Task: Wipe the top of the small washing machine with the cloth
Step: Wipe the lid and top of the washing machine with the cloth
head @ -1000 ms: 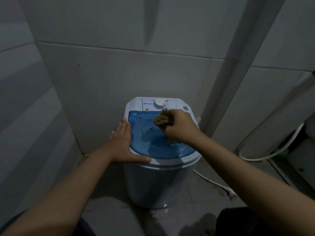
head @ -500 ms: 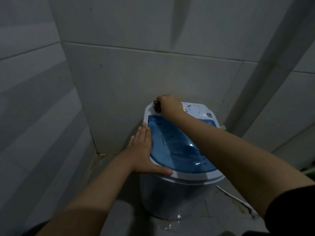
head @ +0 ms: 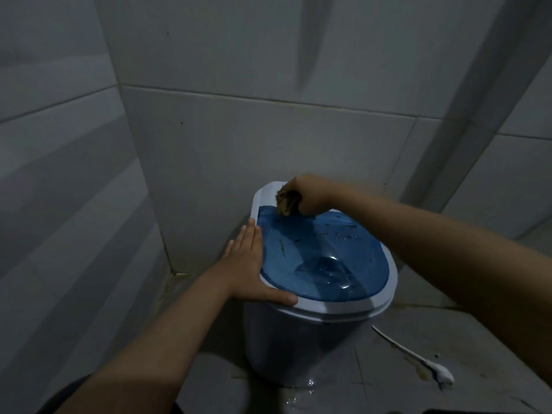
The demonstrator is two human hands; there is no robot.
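A small white washing machine [head: 298, 339] with a translucent blue lid [head: 316, 258] stands on the floor in a tiled corner. My right hand [head: 307, 194] is closed around a bunched brown cloth [head: 286, 203], pressed at the far left of the top where the lid meets the white control panel. My forearm hides most of that panel. My left hand [head: 251, 264] lies flat against the machine's left rim, fingers together, thumb along the front edge. Dark specks and water drops dot the lid.
Grey tiled walls [head: 209, 130] close in behind and to the left. A white cord with a plug [head: 439, 373] lies on the wet, stained floor [head: 388, 383] to the right of the machine. A puddle sits at the machine's base.
My right hand with the cloth moved from mid-lid to the far left corner, then slid slightly right and toward the lid's edge. The camera shifted left. My left hand stayed on the rim.
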